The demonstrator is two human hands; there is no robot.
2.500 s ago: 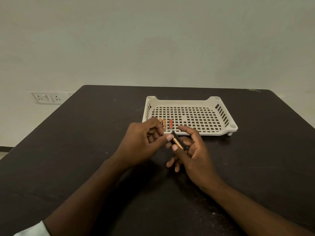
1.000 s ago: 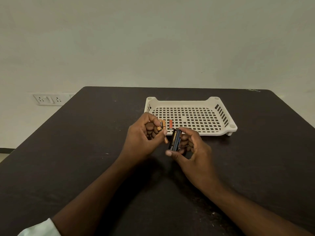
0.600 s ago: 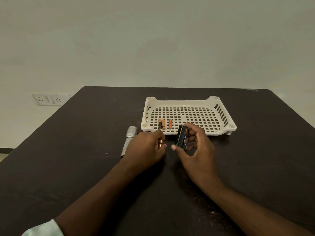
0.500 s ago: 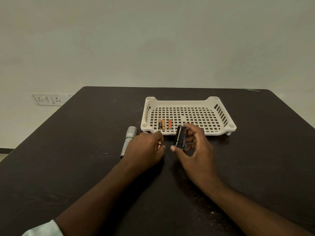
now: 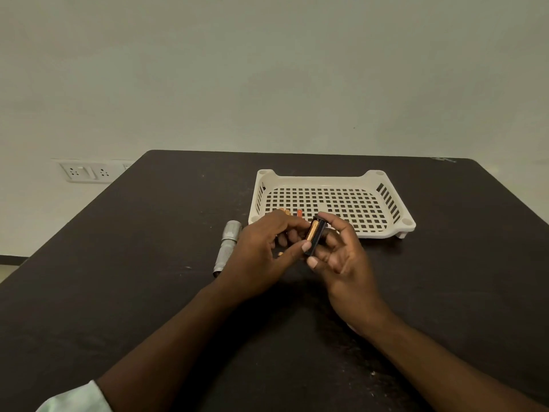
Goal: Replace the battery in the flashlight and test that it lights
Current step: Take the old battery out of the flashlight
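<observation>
Head view shows us a dark table (image 5: 148, 292) under both hands. Beyond the hands, just past the fingertips, sits a cream perforated tray (image 5: 386, 203), and at its near-left edge we make out the ends of a few orange batteries (image 5: 299, 213), partly hidden behind the fingers. Left of our left hand (image 5: 261, 257) a silver flashlight body (image 5: 227, 248) lies on the table, its wider end pointing away from us, close beside the knuckles but not touched. Our right hand (image 5: 344, 263) holds a black battery holder (image 5: 318, 237) upright between its curled fingers and thumb. A gold battery (image 5: 312, 231) sits in the holder's left side. Our left hand meets it there, thumb tip and forefinger closed on the battery and the holder's edge. A small orange object (image 5: 279, 254) shows beneath the left fingers; we cannot tell what it is or whether that hand grips it.
</observation>
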